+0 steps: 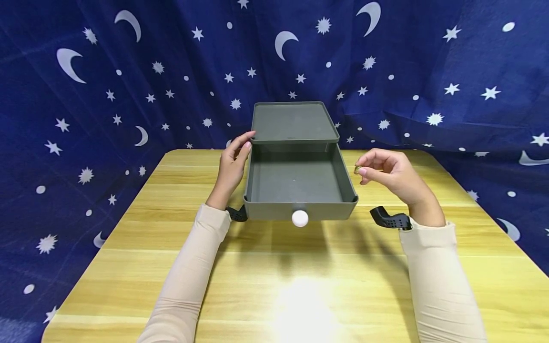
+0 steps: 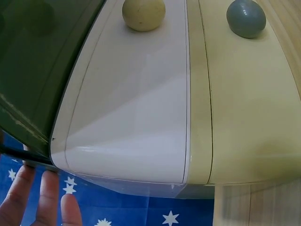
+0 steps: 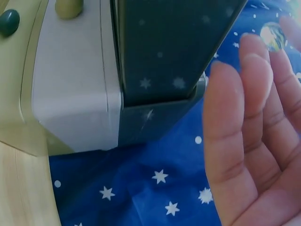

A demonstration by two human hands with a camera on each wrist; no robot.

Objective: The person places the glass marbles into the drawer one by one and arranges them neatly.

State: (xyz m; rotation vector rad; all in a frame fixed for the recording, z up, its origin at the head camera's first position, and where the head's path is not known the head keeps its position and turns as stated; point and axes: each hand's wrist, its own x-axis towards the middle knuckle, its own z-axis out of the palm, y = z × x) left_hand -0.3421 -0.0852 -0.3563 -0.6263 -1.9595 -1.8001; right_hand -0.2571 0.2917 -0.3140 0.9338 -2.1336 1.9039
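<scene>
A small drawer cabinet stands on the table, its grey-green top drawer (image 1: pixel 296 178) pulled out, with a white round knob (image 1: pixel 300 218) on the front. My left hand (image 1: pixel 233 162) rests at the cabinet's left side, fingertips on the near left corner of the grey top panel (image 1: pixel 296 121), fingers fairly straight. To the right of the drawer, raised level with its side, my right hand (image 1: pixel 388 174) pinches a clear glass marble (image 3: pixel 273 36) with a coloured swirl between thumb and fingertips. The marble looks small and greenish in the head view. The drawer's visible floor is bare.
Below the open drawer sit a white drawer front (image 2: pixel 131 94) and a cream one (image 2: pixel 249 108), both closed, with round knobs. Wood-grain table (image 1: pixel 171 267) lies under everything. A dark blue curtain (image 1: pixel 171 62) with moons and stars hangs behind and at both sides.
</scene>
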